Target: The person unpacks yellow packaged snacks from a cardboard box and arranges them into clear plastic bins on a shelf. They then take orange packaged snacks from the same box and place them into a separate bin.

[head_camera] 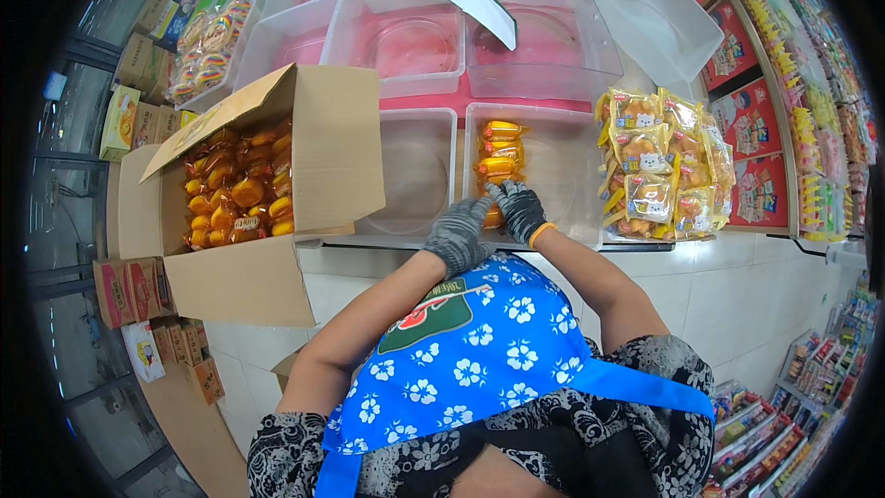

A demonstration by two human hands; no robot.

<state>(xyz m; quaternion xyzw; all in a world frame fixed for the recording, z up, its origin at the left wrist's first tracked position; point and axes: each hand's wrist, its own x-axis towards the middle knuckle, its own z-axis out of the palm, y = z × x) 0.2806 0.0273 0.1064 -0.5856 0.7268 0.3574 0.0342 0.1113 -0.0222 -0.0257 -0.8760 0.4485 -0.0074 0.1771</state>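
Note:
My left hand (458,235), in a grey knit glove, reaches over the front left of a clear plastic bin (563,173). Beside it my right hand (518,211), gloved the same way with an orange cuff, has its fingers bent down inside the bin. Between them is an orange-wrapped snack cake (493,216), partly covered by the fingers of both hands. Several more wrapped snack cakes (499,166) form a row along the bin's left wall, running away from me. At the left, an open cardboard box (339,145) holds many similar orange packets (238,187).
Another clear bin (408,173) adjoins on the left. Yellow bear-printed snack packs (650,159) are heaped to the right. Farther bins (397,34) stand on red lining; a white curved strip (473,3) lies across them, and a tilted bin (657,21) rests at the back right.

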